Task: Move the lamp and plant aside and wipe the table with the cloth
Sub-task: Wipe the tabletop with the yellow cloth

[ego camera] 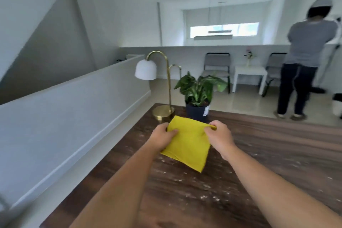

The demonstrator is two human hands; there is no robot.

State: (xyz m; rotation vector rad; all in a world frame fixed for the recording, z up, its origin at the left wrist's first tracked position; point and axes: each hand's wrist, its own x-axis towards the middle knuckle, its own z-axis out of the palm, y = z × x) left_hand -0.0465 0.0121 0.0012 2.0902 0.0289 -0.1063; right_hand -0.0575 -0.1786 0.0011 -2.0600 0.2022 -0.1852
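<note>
Arms reach forward; left hand (162,138) and right hand (218,136) pinch one yellow cloth (188,144). Beyond fingers: one lamp (162,113), one plant (199,89).

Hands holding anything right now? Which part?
Both hold the yellow cloth above the table: left hand pinches its left edge, right hand its upper right corner.

1. The pot (197,113) carries a white label (206,112) on its right side; its print is too blurred to read.
2. No other text, brand, number or sign is legible.
</note>
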